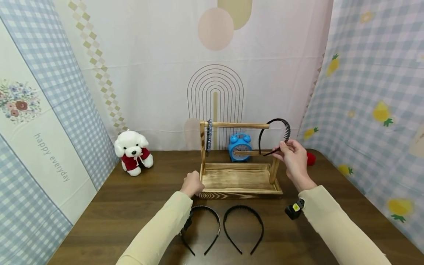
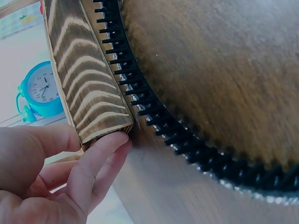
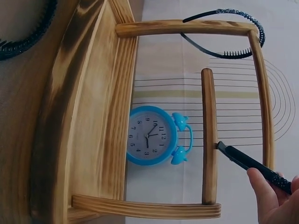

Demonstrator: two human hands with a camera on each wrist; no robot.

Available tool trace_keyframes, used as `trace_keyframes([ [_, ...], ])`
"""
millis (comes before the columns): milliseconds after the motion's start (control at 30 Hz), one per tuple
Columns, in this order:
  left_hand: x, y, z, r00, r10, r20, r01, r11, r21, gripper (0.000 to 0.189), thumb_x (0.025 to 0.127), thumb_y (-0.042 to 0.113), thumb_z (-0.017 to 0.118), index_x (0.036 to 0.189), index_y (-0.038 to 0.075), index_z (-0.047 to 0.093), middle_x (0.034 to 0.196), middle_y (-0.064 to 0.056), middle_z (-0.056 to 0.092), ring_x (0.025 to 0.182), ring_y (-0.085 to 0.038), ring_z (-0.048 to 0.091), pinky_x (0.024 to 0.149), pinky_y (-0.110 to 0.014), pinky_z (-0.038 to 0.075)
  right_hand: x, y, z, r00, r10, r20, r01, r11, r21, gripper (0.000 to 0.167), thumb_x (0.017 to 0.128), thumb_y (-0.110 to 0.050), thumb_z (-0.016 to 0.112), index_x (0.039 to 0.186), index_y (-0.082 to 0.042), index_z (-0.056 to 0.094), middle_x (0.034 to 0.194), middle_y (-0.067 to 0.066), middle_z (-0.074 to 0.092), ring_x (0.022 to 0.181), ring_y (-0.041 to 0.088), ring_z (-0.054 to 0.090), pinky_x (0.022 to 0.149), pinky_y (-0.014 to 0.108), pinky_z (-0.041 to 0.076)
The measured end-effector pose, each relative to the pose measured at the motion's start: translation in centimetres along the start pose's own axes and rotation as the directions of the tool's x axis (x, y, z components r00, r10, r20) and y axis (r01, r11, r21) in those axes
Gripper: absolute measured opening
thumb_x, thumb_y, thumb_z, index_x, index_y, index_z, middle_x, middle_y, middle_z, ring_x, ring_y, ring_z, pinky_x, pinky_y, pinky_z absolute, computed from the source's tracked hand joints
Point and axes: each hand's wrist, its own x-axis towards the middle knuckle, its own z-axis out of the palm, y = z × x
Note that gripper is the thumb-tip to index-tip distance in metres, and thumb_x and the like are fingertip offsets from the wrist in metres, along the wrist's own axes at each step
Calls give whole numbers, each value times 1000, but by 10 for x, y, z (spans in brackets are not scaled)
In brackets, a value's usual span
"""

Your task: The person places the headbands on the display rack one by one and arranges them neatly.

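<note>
A wooden rack (image 1: 241, 195) with a tray base and two bars stands mid-table. My left hand (image 1: 192, 183) pinches the front left corner of its tray, thumb and fingers on the wood in the left wrist view. My right hand (image 1: 296, 159) holds a black toothed headband (image 1: 280, 119) by one end, its loop at the free right end of the top bar (image 1: 240, 125). In the right wrist view, this headband (image 3: 243, 160) overlaps the rack's bars. A glittery headband (image 1: 209, 136) hangs at the top bar's left end.
Two headbands lie before the rack: a glittery one (image 1: 218, 221), partly behind my left sleeve, and a black one (image 1: 243, 207). Behind the rack stands a blue alarm clock (image 1: 240, 149). A plush dog (image 1: 133, 152) sits at left; a red object (image 1: 311, 159) lies behind my right hand.
</note>
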Motion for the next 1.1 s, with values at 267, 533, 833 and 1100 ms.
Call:
trace_keyframes([
  [267, -1, -2, -1, 1000, 0, 10, 0, 1000, 11, 18, 87, -4, 62, 70, 2, 62, 61, -11, 61, 53, -25, 64, 46, -29, 52, 0, 1, 12, 999, -40, -20, 37, 990, -134, 17, 98, -15, 58, 101, 1, 55, 78, -4, 65, 71, 10, 67, 70, 22, 61],
  [533, -4, -4, -3, 999, -11, 38, 11, 1000, -9, 34, 90, 2, 65, 61, 9, 49, 55, -9, 56, 52, -23, 63, 49, -29, 53, 0, 0, 27, 998, -64, -15, 62, 990, -126, 16, 97, -12, 59, 99, 3, 55, 76, -6, 65, 70, 9, 66, 70, 22, 61],
  [833, -5, -5, -3, 999, 2, 51, 1, 999, -48, 33, 92, 7, 66, 63, 8, 52, 58, -10, 53, 57, -26, 68, 56, -33, 60, 1, 6, 47, 1000, -25, -8, 24, 991, -130, 20, 99, -14, 57, 105, 5, 55, 78, -5, 63, 75, 10, 66, 75, 26, 61],
  [1100, -4, -11, -1, 998, 12, 62, -6, 995, -96, 51, 92, 5, 66, 55, 16, 32, 45, 0, 33, 54, -24, 67, 54, -32, 60, 0, 11, 57, 1000, -1, 11, 3, 984, -178, 18, 99, -18, 56, 104, 0, 57, 87, 0, 62, 82, 11, 66, 84, 31, 60],
])
